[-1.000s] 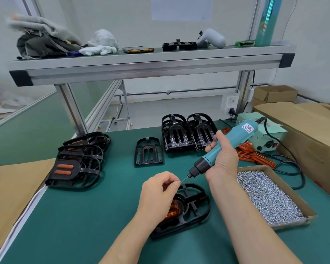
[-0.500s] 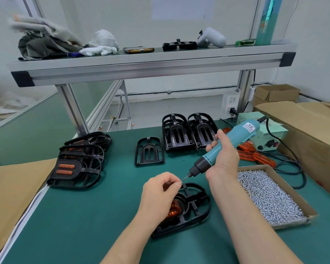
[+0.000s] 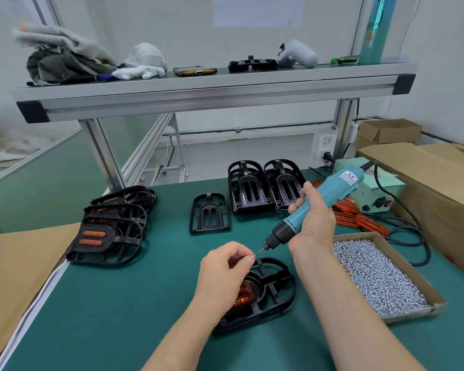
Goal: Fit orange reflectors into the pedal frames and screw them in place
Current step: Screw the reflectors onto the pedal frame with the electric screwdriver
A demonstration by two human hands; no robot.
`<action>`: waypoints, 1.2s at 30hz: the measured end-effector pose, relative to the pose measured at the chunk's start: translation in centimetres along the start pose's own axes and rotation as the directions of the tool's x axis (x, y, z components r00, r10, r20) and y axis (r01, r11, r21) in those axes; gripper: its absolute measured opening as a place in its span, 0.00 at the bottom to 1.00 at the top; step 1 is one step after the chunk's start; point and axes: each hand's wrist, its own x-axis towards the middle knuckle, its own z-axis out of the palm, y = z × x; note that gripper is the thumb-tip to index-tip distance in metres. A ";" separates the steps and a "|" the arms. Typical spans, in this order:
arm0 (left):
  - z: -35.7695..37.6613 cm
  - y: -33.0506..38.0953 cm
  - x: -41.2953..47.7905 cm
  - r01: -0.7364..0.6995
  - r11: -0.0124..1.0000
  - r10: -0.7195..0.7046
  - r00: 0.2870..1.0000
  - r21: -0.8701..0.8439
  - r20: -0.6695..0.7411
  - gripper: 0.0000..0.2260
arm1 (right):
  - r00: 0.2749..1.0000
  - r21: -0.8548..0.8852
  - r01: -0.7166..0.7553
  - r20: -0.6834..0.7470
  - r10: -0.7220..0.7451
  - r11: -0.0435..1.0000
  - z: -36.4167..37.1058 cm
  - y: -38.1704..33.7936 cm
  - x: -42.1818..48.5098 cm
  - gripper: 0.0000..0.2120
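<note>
Same pose as prev: pinching at screwdriver (image 3: pixel 343 183) tip w/ L hand (image 3: pixel 225 274) (contents unclear), gripping it w/ R hand (image 3: pixel 312 220), 1 o'clock of pedal frame (image 3: pixel 265 285).

On the green bench mat (image 3: pixel 118 317), a black plastic pedal frame (image 3: pixel 264 283) lies nearest the person. From it, a cardboard tray of steel screws (image 3: pixel 410 315) sits at 3 o'clock, loose orange plastic reflectors (image 3: pixel 359 222) at 2, two black frame stacks (image 3: pixel 248 188) at 12, a pile of reflector-fitted frames (image 3: pixel 110 234) at 10.
</note>
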 end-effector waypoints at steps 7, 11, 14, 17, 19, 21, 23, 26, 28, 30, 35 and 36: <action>0.1 0.1 -0.2 0.028 1.000 -0.029 1.000 -0.006 -0.009 0.10 | 1.000 -0.025 0.003 -0.010 -0.004 1.000 -0.2 0.3 0.0 0.15; 0.4 0.0 -0.4 0.053 0.999 -0.052 0.997 0.012 -0.051 0.10 | 1.000 -0.039 0.021 -0.017 -0.021 0.999 -0.2 0.7 0.0 0.10; 0.7 0.1 -0.6 0.015 0.995 -0.005 0.995 0.094 -0.096 0.10 | 1.000 -0.051 0.026 -0.008 -0.026 0.998 -0.2 1.0 -0.1 0.09; 0.8 0.0 -0.7 -0.035 0.982 0.060 0.990 0.187 -0.128 0.09 | 0.999 -0.073 0.034 -0.009 -0.035 0.997 -0.1 1.3 -0.3 0.08; 0.9 -0.2 -0.8 -0.069 0.963 0.106 0.986 0.260 -0.131 0.09 | 0.998 -0.097 0.055 -0.007 -0.056 0.994 -0.1 1.4 -0.3 0.08; 1.0 -0.3 -0.9 -0.098 0.946 0.145 0.981 0.310 -0.131 0.08 | 0.996 -0.124 0.083 -0.003 -0.084 0.989 0.0 1.6 -0.4 0.08; 1.1 -0.5 -0.9 -0.125 0.932 0.177 0.976 0.340 -0.125 0.09 | 0.995 -0.145 0.100 -0.004 -0.101 0.984 0.0 1.8 -0.5 0.09; 1.0 -0.4 -0.8 -0.152 0.925 0.200 0.974 0.347 -0.107 0.08 | 0.994 -0.135 0.102 -0.012 -0.104 0.986 0.0 1.7 -0.5 0.09; 0.8 -0.3 -0.6 -0.181 0.915 0.227 0.970 0.361 -0.089 0.08 | 0.996 -0.134 0.090 -0.012 -0.093 0.987 0.1 1.4 -0.4 0.09; 0.6 -0.3 -0.4 -0.208 0.903 0.246 0.968 0.376 -0.055 0.10 | 0.996 -0.127 0.086 -0.010 -0.088 0.988 0.1 1.2 -0.3 0.09; 0.1 -0.7 -0.5 -0.210 0.916 0.246 0.967 0.343 -0.065 0.11 | 0.996 -0.119 0.086 -0.003 -0.087 0.989 -0.1 0.7 -0.2 0.10; -0.1 -0.9 -0.5 -0.207 0.915 0.243 0.968 0.345 -0.064 0.10 | 0.996 -0.120 0.086 0.000 -0.086 0.989 -0.1 0.6 -0.2 0.10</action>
